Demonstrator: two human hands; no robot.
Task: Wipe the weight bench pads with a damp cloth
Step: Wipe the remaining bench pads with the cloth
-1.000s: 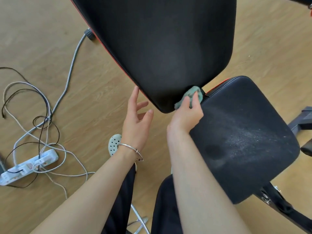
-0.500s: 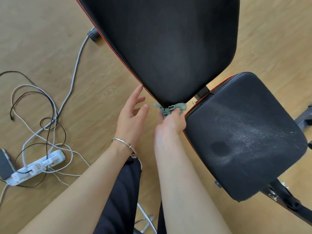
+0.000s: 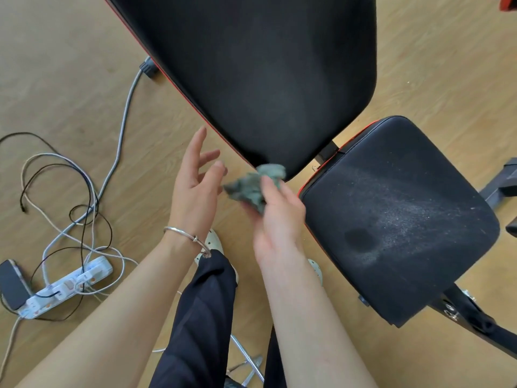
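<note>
A large black back pad (image 3: 260,68) with a red edge fills the upper middle. To its lower right lies the black seat pad (image 3: 400,217), dusted with pale specks and one dark round mark. My right hand (image 3: 277,219) holds a crumpled green-grey cloth (image 3: 253,186) just below the back pad's lower tip, off the pad's surface. My left hand (image 3: 194,189), with a silver bangle on the wrist, hovers beside the cloth with fingers spread and holds nothing.
On the wooden floor at the left lie tangled cables (image 3: 78,197), a white power strip (image 3: 67,287) and a dark phone (image 3: 11,284). The bench's black frame (image 3: 472,317) juts out at the lower right. My dark-trousered legs and pale shoes are below.
My right hand has drawn the cloth away from the gap between the pads, down past the back pad's tip and toward me. The cloth now hangs loose and bunched near my left hand.
</note>
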